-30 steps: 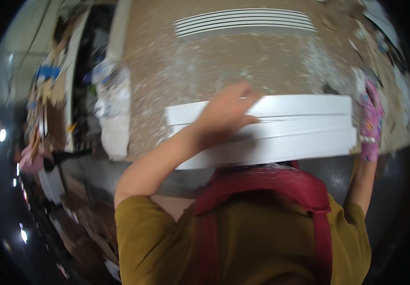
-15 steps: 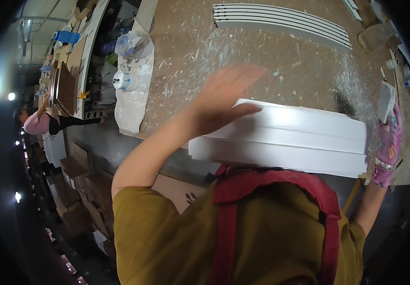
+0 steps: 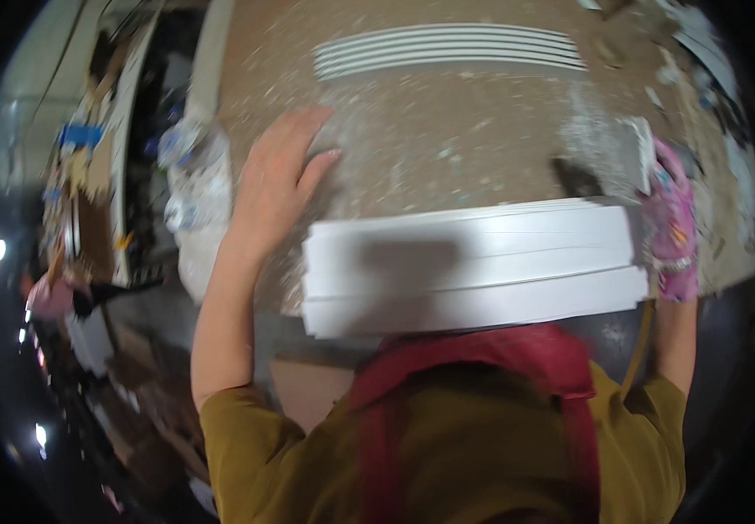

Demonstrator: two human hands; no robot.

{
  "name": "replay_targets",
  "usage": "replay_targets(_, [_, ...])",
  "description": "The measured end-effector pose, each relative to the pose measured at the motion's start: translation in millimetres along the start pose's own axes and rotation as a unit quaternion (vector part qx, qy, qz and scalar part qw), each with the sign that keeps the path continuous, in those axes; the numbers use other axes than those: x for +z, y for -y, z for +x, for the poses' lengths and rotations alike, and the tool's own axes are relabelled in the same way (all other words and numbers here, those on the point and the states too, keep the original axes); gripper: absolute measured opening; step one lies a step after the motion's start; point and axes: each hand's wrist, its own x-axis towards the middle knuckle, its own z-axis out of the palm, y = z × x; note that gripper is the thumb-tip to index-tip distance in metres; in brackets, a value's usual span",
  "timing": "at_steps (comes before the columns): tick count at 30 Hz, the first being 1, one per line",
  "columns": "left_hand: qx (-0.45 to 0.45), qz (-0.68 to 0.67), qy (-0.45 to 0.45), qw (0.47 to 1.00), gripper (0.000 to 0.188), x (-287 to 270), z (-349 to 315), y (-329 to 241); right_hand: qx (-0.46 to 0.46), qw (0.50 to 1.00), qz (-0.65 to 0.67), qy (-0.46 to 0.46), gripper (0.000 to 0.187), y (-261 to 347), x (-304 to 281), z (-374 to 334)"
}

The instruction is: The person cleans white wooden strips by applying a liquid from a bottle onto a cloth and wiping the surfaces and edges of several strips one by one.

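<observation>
A stack of long white boards (image 3: 474, 236) lies across the near edge of the worktable, right in front of me. My bare left hand (image 3: 283, 170) hovers by the stack's far left corner, fingers stretched out and thumb apart, with nothing in it. In a pink patterned glove, my right hand (image 3: 673, 210) is beyond the stack's right end. It grips a pale, flat block-shaped pad (image 3: 636, 155), held on edge; motion blur hides the exact kind. Several narrow white slats (image 3: 447, 48) lie side by side at the back of the table.
The brown tabletop (image 3: 412, 144) is marked with white dust and smears. Plastic containers (image 3: 187, 144) stand on a pale sheet at the left. Further left, a person in pink (image 3: 50, 297) is at another bench. Cardboard (image 3: 308, 389) lies below the table's near left.
My left hand has moved left, off the board stack. My right hand still holds the pad, now turned more upright. The whole view has shifted.
</observation>
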Motion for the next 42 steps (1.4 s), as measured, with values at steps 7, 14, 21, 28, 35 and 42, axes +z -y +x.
replay_targets(7, [0.110, 0.166, 0.034, 0.979, 0.073, 140, 141, -10, -0.009, 0.984, 0.173, -0.045, 0.032, -43, -56, 81])
replay_targets(14, [0.214, 0.062, 0.168, 0.960, 0.062, 149, 117, -40, 0.022, 0.997, 0.069, 0.000, 0.040, -68, -59, 68])
replay_targets(21, [0.200, 0.105, 0.027, 0.974, 0.053, 178, 132, -31, -0.051, 0.998, -0.022, 0.030, 0.029, -77, -30, 142])
replay_targets(28, [0.149, 0.072, 0.044, 0.985, 0.047, 176, 156, -27, -0.137, 0.952, -0.274, 0.005, 0.036, -77, -10, 183])
replay_targets(35, [0.116, 0.075, 0.059, 0.989, 0.039, 174, 149, -21, -0.147, 0.877, -0.425, 0.170, 0.037, -64, -39, 128])
replay_targets(42, [0.175, 0.082, 0.122, 0.974, 0.025, 186, 116, -67, -0.394, 0.778, -0.407, 0.274, 0.040, 22, 109, 130])
